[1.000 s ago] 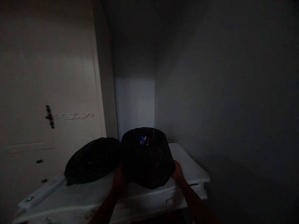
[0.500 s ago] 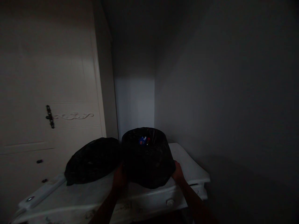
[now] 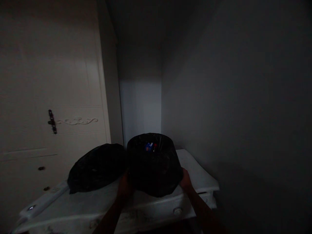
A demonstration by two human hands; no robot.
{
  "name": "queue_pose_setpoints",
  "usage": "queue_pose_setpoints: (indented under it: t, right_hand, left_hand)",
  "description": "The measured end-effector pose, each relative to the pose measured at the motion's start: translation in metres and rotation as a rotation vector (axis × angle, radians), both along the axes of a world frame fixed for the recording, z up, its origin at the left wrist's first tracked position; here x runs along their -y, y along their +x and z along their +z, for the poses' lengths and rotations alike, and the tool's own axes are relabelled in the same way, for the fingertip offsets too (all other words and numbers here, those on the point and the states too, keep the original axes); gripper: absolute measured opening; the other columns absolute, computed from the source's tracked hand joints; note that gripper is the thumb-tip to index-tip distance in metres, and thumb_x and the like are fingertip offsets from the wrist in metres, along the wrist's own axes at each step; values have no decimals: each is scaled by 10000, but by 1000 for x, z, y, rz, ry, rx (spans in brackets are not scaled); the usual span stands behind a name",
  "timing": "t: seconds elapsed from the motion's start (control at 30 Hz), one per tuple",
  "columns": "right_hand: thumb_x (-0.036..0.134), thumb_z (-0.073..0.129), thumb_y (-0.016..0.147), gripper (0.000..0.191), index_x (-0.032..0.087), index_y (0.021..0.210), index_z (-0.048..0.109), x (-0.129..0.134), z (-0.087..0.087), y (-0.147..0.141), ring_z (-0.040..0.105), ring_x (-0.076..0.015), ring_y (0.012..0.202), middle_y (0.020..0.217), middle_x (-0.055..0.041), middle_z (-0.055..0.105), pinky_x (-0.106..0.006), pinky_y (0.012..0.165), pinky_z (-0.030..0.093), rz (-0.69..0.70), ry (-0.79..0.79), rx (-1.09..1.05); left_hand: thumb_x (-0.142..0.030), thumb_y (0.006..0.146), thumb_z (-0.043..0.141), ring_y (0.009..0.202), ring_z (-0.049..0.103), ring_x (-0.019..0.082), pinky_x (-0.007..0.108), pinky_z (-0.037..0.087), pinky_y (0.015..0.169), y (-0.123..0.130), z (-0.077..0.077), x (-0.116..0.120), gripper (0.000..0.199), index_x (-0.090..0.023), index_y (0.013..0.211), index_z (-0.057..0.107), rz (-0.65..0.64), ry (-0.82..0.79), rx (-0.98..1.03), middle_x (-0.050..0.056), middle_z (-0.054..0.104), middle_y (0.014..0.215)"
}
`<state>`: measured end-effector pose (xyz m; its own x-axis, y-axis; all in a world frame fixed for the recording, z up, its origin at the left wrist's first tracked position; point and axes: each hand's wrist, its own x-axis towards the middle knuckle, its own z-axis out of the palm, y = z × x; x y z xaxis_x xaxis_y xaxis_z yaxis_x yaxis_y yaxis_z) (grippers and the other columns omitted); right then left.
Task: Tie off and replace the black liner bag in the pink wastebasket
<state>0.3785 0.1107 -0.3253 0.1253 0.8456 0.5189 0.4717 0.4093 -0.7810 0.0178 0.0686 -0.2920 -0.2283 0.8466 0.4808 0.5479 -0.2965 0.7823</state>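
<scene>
Black plastic lines or wraps a rounded, open container (image 3: 156,175) that sits between the two hands at the near side of a white dresser (image 3: 195,169), its mouth facing up; no long axis stands out. The left hand (image 3: 125,185) holds its left side and the right hand (image 3: 185,180) its right, both low and about equally near, spread to its width; fingertips are lost in the dark, and whether its base touches the dresser I cannot tell. Just left lies a black bag (image 3: 97,169), longer from left to right, nearer the left hand. Inside the container, toward the far side, a blue-and-red item (image 3: 149,147) bears pale marks, too small to read. No brand is legible.
</scene>
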Motion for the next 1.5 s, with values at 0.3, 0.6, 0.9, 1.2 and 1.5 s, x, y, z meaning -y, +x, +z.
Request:
queue_pose_setpoints:
  t: [0.3,0.6,0.9,1.2,1.5]
  right_hand:
    - [439,611,672,389,124,847,758,2,3,1,727,-299,809,774,-120,788,-339,691,597,-4,3,27]
    - [430,629,653,416,122,901,756,2,0,2,739,-334,831,847,-154,795,-388,729,606,-39,11,8]
    - [417,630,637,440,116,929,765,5,4,1,727,-324,844,867,-149,794,-383,741,605,-35,-14,13]
    - [430,627,644,437,102,896,769,6,7,-2,724,-311,823,826,-146,794,-359,708,600,-20,-7,12]
    - [416,622,636,426,115,898,770,5,5,1,724,-318,824,849,-151,796,-378,729,596,-25,-15,20]
  left_hand:
    - [-318,838,516,1170,707,331,470,545,1044,-2,-7,-6,520,-118,1296,660,29,-24,18,167,749,1250]
    - [-359,873,481,1228,678,336,495,519,1082,-1,-7,-5,557,-106,1347,628,8,-12,-3,175,715,1319]
    - [-341,855,524,1127,728,324,438,590,971,1,0,0,534,-120,1327,641,-11,-33,3,160,759,1232]
    - [-296,829,564,1082,746,312,424,611,921,5,8,6,507,-125,1299,649,-40,-23,36,157,771,1200]
    - [-296,863,511,1167,711,329,463,564,1012,1,-3,-3,517,-91,1321,635,-1,-46,4,196,737,1266]
